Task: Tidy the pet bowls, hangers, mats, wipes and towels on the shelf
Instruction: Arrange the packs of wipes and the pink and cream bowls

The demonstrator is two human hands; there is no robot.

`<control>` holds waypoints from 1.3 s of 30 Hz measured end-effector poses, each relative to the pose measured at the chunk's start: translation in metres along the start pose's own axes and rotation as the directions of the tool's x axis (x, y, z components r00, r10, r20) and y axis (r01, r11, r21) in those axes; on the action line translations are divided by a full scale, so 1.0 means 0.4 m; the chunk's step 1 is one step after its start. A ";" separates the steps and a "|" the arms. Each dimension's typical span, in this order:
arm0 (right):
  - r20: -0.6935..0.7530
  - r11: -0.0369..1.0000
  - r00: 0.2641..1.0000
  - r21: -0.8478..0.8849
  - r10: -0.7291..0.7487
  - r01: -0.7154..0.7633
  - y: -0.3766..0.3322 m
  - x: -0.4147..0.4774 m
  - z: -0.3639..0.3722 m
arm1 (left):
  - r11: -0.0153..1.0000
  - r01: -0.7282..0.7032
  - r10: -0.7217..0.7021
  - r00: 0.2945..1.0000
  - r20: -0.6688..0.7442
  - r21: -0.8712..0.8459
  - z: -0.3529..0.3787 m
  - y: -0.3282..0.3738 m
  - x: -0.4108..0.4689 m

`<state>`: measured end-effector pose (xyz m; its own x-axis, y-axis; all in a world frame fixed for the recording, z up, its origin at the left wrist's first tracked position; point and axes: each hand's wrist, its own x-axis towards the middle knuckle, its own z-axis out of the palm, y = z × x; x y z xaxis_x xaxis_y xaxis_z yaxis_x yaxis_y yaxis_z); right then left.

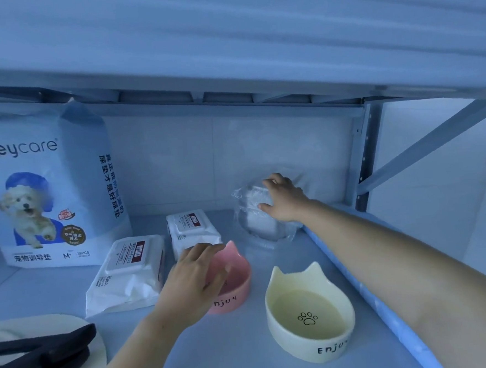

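Both hands are engaged: left hand (pixel 198 276) cupped over the pink cat-eared ceramic bowl (pixel 231 282); right hand (pixel 283 199), farther back, spread flat against the plastic-wrapped bowl (pixel 259 214).

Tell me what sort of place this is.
Probably a storage or stockroom shelf for pet supplies: a metal rack upright, a bag of pet training pads, wipe packs and cat-eared bowls.

Far in front of me is a pale back wall (pixel 262 142) with one vertical seam. At its right edge a grey post (pixel 363 152) with small holes stands upright, and a grey brace (pixel 434 139) slants up to the right from it. Beyond them is a plain white side wall (pixel 439 213).
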<state>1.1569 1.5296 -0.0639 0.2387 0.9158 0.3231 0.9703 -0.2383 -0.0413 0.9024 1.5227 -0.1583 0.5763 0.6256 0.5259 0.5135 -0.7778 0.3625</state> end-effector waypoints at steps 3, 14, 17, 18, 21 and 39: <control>-0.026 0.996 0.999 -0.088 0.026 -0.028 -0.007 0.024 0.036 | 1.000 -0.014 0.014 1.000 0.014 0.001 0.002 0.000 0.002; -0.112 0.987 0.994 -0.159 -0.006 -0.012 -0.029 0.043 0.087 | 1.000 -0.017 0.016 0.999 0.032 0.026 0.011 -0.002 0.001; -0.102 0.990 0.995 -0.139 0.018 -0.032 -0.026 0.041 0.084 | 0.999 0.024 -0.027 0.997 0.074 0.043 0.020 -0.009 -0.003; -0.107 0.990 0.994 -0.138 0.013 -0.028 -0.023 0.038 0.084 | 0.998 0.037 -0.042 0.996 0.084 0.060 0.026 -0.014 -0.004; -0.105 0.990 0.994 -0.139 -0.021 0.006 -0.007 0.026 0.079 | 0.994 0.055 -0.066 0.992 0.112 0.097 0.038 -0.027 -0.005; -0.064 0.974 0.978 -0.126 -0.198 0.189 0.019 0.025 0.071 | 0.989 0.117 -0.122 0.991 -0.054 -0.088 0.035 -0.040 -0.006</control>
<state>1.1676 1.5462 -0.0879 0.0383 0.9221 0.3851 0.9852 -0.0993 0.1399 0.9016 1.5345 -0.1763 0.4740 0.7116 0.5185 0.5198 -0.7015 0.4876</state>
